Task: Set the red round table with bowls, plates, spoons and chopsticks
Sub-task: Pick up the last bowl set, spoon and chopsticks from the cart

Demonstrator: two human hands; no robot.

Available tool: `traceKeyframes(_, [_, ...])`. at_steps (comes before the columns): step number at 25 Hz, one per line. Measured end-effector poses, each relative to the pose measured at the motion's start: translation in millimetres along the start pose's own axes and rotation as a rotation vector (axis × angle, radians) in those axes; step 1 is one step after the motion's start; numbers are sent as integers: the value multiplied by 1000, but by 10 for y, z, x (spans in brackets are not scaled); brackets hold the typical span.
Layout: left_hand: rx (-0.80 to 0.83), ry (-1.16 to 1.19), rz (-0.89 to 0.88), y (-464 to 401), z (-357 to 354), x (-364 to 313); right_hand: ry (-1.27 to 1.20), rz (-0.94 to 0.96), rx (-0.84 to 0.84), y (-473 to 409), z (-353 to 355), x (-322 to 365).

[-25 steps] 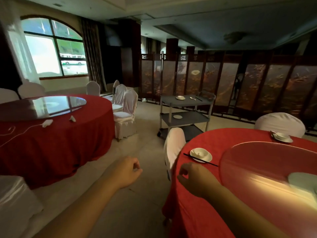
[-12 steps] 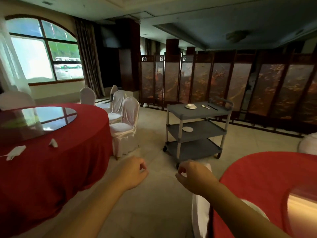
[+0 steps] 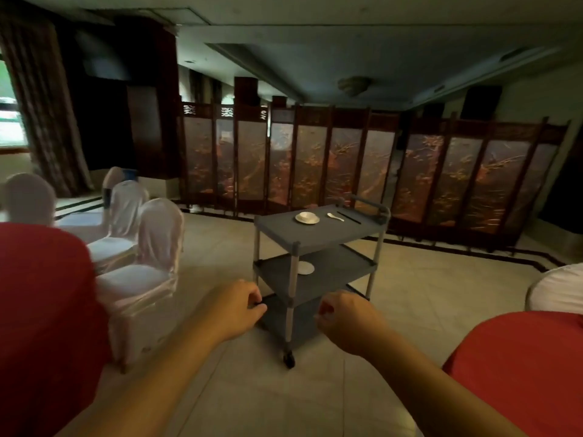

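Bowl and plate (image 3: pixel 307 217) sit stacked on the top shelf of a grey three-tier cart (image 3: pixel 318 247), with a white spoon (image 3: pixel 335 217) just beside them to the right and a pair of dark chopsticks (image 3: pixel 348 217) lying beyond the spoon, near the cart's handle. A second white plate (image 3: pixel 305 267) rests on the middle shelf, partly hidden by a cart post. The cart stands on the tiled floor, in front of a long folding screen (image 3: pixel 362 171). The left hand (image 3: pixel 238 305) and the right hand (image 3: pixel 345 321) are both raised before the cart, fingers curled into loose fists and holding nothing. A red desk (image 3: pixel 523 370) shows at lower right, another red desk (image 3: pixel 44 310) at the left edge. White-covered chairs (image 3: pixel 151 247) stand beside the left desk.
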State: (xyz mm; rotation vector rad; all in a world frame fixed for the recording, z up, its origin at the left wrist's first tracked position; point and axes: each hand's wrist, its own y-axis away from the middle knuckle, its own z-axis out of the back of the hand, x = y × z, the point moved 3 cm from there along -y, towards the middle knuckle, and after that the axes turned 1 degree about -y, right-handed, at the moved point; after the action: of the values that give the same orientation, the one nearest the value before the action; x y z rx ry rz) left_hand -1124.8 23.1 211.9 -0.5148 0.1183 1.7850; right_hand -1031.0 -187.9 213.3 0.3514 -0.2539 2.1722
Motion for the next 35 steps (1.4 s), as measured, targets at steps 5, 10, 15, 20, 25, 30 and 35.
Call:
traceKeyframes(5, [74,-29,-67,-1938,16,295,7,-131,-79,-1449,211,-273])
traceKeyframes(10, [142,-7,-114,-3518,-467,304,17,-189,-137,-2825,204,-949])
traceKeyframes(15, [177,-39,-91,-5227,-1135,257,24,-182,-145,-4421,145,-1905])
traceKeyframes(20, [191,62,-1,-6929,-1581,135,27,-149,-86,-5986,416,-2719])
traceKeyframes(25, [204,88,101,-8167,-2099,373,11,-144,8,-7326,391,-3270])
traceKeyframes(30, [173,148,219,-9526,-2819,888,45,-159,101,-8602,49,-3865])
traceKeyframes(35, [189,188,363,-10664,-3465,1495,58,-204,195,-9965,-251,-4309])
